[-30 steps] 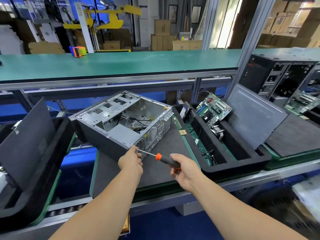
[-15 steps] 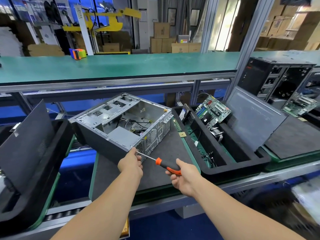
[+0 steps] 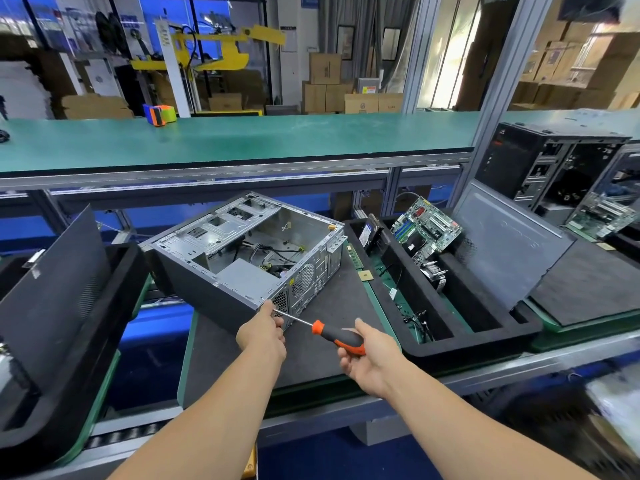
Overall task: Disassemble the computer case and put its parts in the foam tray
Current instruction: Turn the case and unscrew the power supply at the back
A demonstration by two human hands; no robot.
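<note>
An open grey computer case (image 3: 242,251) lies on its side on a dark mat, cables showing inside. My left hand (image 3: 261,332) is at the case's near rear corner, fingertips pinching the tip of a screwdriver (image 3: 332,334) against the metal. My right hand (image 3: 372,356) grips the screwdriver's black and orange handle. To the right stands the black foam tray (image 3: 467,336), holding a green motherboard (image 3: 426,230), a drive and small cables. A grey side panel (image 3: 509,244) leans on the tray's right side.
Another black foam tray (image 3: 65,327) with a dark panel leaning in it stands at the left. A second opened black case (image 3: 547,168) sits at the far right. A green shelf (image 3: 225,140) runs above the bench. The bench's front rail (image 3: 519,362) is near my arms.
The view has tilted a little. Both hands stay at the case's rear corner with the screwdriver; my right hand has turned slightly on the handle.
</note>
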